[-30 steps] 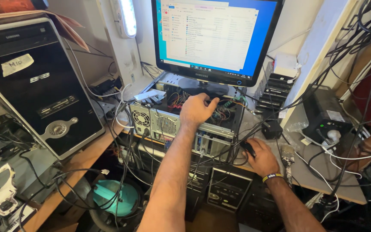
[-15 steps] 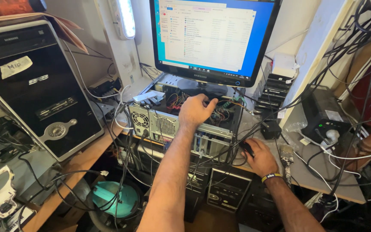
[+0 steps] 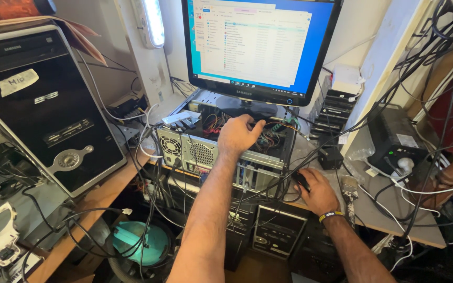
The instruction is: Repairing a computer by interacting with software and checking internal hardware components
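Little has moved since the earlier frames: both hands stay where they were, and only the view has shifted a touch, the monitor sitting slightly more to the right.

At far left a black tower computer [image 3: 48, 115] leans on the bench [image 3: 98, 196], a paper label stuck on its front. Below it, among dark cables, lies a teal round object [image 3: 140, 242].

In the middle an open computer case [image 3: 205, 152] lies on its side on the bench, its long axis running left to right and its open side facing up. Its rear panel, with a round fan grille and perforated metal, faces the camera. Inside show red, yellow and black wires and a green board.

The left hand [image 3: 239, 135] reaches over the near edge of the case and down into the opening, fingers curled among the wires; whether it grips anything I cannot tell. A flat monitor [image 3: 260, 47] stands just behind the case, lit with a file list on a blue desktop.

To the right of the case, on the bench, the right hand [image 3: 318, 191] rests palm down over a black mouse [image 3: 301, 181], fingers loosely closed around it, a yellow and black band on the wrist. Further right sits a black box-shaped unit [image 3: 394, 139] under a tangle of cables.
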